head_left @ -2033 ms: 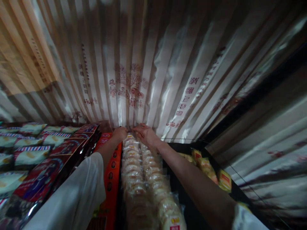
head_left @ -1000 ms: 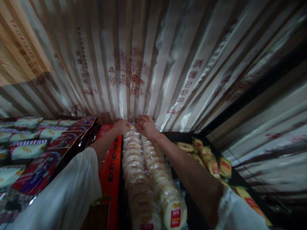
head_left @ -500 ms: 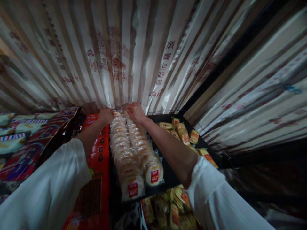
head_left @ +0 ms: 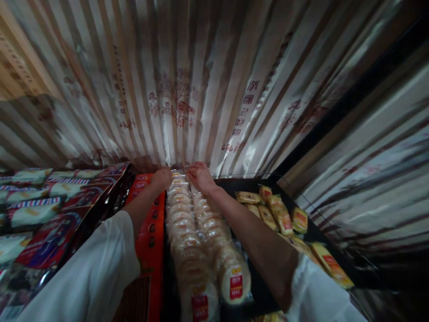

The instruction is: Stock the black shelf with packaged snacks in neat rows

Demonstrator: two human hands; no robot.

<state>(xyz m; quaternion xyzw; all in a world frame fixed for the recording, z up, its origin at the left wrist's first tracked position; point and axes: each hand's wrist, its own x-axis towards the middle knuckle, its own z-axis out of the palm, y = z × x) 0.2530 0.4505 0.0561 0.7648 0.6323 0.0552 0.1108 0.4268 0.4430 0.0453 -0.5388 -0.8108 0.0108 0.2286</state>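
Two long rows of round flat cakes in clear wrappers stand on edge, overlapping, on a black shelf. My left hand (head_left: pixel 163 178) is closed at the far end of the left row (head_left: pixel 181 223), by its left side; what its fingers hold is hidden. At the far end of the right row (head_left: pixel 212 228), my right hand (head_left: pixel 201 177) has its fingers bent and pinched on a wrapped cake there. The front cakes carry red and yellow labels. Both hands are close to the striped plastic sheet behind the rows.
A red package (head_left: pixel 156 250) lies left of the rows. Farther left are dark red packs (head_left: pixel 56 232) and white wrapped pieces (head_left: pixel 35 210). Small yellow wrapped cakes (head_left: pixel 284 219) lie to the right. A printed translucent sheet (head_left: pixel 208 89) hangs behind, and a dark post (head_left: pixel 331 103) slants at right.
The view has shifted, so the shelf and both hands appear lower and farther right. Both hands stay at the far ends of the rows, with the fingers still closed.
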